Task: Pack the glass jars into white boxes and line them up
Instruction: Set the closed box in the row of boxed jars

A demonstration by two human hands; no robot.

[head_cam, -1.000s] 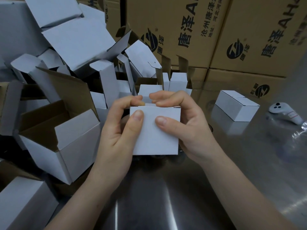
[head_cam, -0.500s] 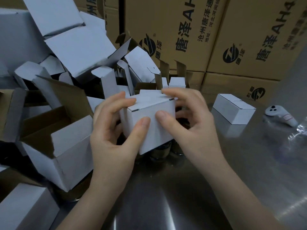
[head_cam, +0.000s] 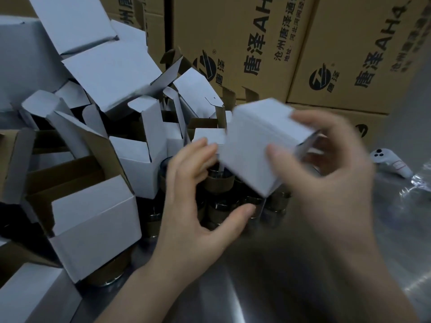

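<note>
One blurred white box (head_cam: 261,145), jars (head_cam: 220,186) half-hidden

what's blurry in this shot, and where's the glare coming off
Head view: the right hand and the white box it grips are smeared by motion blur, while the left hand is sharper. Head view: a bright glare streak runs down the steel table near the bottom edge. The light is dim overall, and the wide lens tilts and bows the brown cartons.
</note>
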